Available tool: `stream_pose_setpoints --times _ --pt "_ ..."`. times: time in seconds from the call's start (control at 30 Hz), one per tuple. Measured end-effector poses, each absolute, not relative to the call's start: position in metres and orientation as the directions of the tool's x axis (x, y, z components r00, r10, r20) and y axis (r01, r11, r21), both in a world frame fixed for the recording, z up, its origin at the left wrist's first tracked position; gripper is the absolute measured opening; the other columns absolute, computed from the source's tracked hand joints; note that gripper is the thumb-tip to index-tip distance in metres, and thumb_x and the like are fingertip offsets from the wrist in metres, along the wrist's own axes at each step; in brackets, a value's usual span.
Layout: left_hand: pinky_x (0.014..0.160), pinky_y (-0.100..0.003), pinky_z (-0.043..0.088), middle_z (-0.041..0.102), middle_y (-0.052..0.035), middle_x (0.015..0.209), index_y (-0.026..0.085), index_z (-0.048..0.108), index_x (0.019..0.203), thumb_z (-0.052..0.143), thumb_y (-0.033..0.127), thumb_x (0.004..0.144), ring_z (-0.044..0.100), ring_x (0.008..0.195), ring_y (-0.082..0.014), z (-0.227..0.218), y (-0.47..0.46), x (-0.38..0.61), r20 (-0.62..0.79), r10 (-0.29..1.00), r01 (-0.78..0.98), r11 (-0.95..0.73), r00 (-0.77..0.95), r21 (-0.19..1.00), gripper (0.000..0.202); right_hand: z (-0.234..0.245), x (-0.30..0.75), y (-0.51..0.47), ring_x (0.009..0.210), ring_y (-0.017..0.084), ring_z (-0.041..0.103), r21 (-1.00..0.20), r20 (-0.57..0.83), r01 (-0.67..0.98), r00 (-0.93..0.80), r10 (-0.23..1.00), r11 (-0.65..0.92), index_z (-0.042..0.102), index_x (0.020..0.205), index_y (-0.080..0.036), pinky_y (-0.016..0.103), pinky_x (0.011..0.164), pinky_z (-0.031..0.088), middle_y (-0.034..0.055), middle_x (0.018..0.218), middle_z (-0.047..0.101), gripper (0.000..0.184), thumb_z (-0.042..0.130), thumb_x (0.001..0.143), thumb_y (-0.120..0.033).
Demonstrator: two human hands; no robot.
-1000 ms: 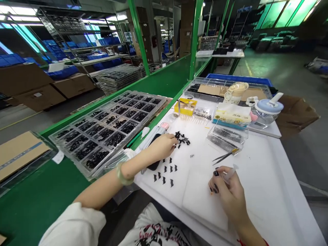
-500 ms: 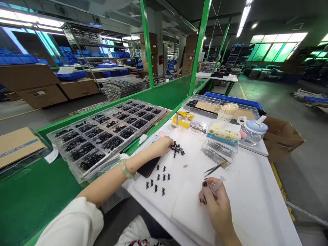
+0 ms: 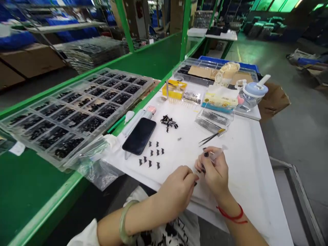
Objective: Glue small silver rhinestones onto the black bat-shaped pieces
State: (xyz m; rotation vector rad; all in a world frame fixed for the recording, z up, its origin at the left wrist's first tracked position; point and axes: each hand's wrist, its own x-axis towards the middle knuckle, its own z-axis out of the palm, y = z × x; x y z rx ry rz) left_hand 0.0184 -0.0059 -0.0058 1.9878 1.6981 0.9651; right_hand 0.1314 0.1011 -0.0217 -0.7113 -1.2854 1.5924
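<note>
My left hand (image 3: pixel 178 191) is near the front of the white mat (image 3: pixel 246 160), fingers pinched together on something too small to make out. My right hand (image 3: pixel 214 170) is right beside it, fingertips almost touching, closed on a small clear tube (image 3: pixel 219 152). A heap of small black parts (image 3: pixel 168 122) lies further back on the mat. Several black parts stand in rows (image 3: pixel 151 156) next to a black phone (image 3: pixel 139 135). Tweezers (image 3: pixel 211 137) lie just beyond my right hand.
A clear compartment tray of black parts (image 3: pixel 77 109) rests on the green conveyor (image 3: pixel 30 191) at left. At the back stand a yellow box (image 3: pixel 175 89), clear cases (image 3: pixel 213 119), a tissue pack (image 3: pixel 220 99) and a blue-lidded cup (image 3: pixel 252 94). An open floor lies right.
My left hand left the heap of black parts and drew back to meet my right hand at the front of the mat. The phone is now uncovered. The view tilted down.
</note>
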Motion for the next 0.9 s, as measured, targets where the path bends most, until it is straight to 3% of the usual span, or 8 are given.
stream_pose_setpoints --times 0.13,0.27,0.43,0.57,0.83,0.9 --pt "0.076 -0.051 0.065 0.067 -0.0150 0.096 0.010 0.068 0.115 0.051 0.003 0.097 0.067 0.088 -0.0323 -0.003 -0.005 0.014 0.245 0.969 0.736 -0.185 0.027 0.652 0.025 -0.009 0.129 0.100 0.047 0.008 0.044 -0.932 0.126 -0.361 -0.352 0.927 -0.010 0.057 0.099 -0.021 0.022 0.048 0.042 -0.0104 0.063 0.047 0.029 0.073 0.099 -0.045" --pt "0.081 -0.045 0.065 0.066 -0.0135 0.104 0.012 0.063 0.122 0.054 0.004 0.097 0.066 0.093 -0.0282 0.003 -0.010 0.005 0.229 0.973 0.714 -0.179 0.026 0.677 0.028 0.010 0.134 0.107 0.043 0.008 0.033 -0.903 0.090 -0.429 -0.274 0.958 -0.038 0.049 0.098 -0.029 0.023 0.048 0.032 -0.0129 0.057 0.042 0.031 0.078 0.094 -0.039" --pt "0.084 -0.040 0.064 0.059 -0.0129 0.116 0.014 0.055 0.133 0.062 0.010 0.098 0.065 0.092 -0.0229 -0.001 -0.015 -0.005 0.187 0.982 0.676 -0.162 0.036 0.719 0.036 0.020 0.147 0.124 0.044 0.009 0.020 -0.870 -0.075 -0.451 -0.278 0.958 -0.199 0.048 0.093 -0.029 0.024 0.046 0.024 -0.0119 0.057 0.031 0.031 0.078 0.091 -0.037" --pt "0.067 -0.032 0.060 0.056 -0.0105 0.120 0.019 0.060 0.121 0.060 0.008 0.098 0.059 0.072 -0.0136 -0.002 -0.015 -0.010 0.160 0.986 0.658 -0.147 0.041 0.739 0.025 0.019 0.149 0.130 0.045 0.011 0.015 -0.838 -0.169 -0.452 -0.318 0.933 -0.306 0.048 0.091 -0.030 0.025 0.044 0.023 -0.0116 0.058 0.024 0.031 0.079 0.088 -0.033" --pt "0.065 -0.027 0.058 0.057 -0.0095 0.114 0.015 0.063 0.110 0.064 0.007 0.096 0.056 0.071 -0.0106 0.000 -0.013 -0.005 0.230 0.973 0.647 -0.166 -0.016 0.744 0.017 0.019 0.150 0.133 0.046 0.013 0.014 -0.777 -0.203 -0.498 -0.383 0.901 -0.386 0.052 0.090 -0.030 0.028 0.044 0.020 -0.0094 0.062 0.018 0.027 0.078 0.089 -0.028" --pt "0.064 -0.026 0.057 0.058 -0.0088 0.115 0.015 0.064 0.111 0.066 0.007 0.096 0.055 0.068 -0.0089 0.000 -0.013 -0.005 0.214 0.977 0.637 -0.153 -0.019 0.756 0.017 0.022 0.150 0.134 0.048 0.013 0.017 -0.743 -0.211 -0.509 -0.437 0.874 -0.434 0.054 0.092 -0.030 0.029 0.046 0.024 -0.0083 0.065 0.020 0.026 0.079 0.090 -0.035"
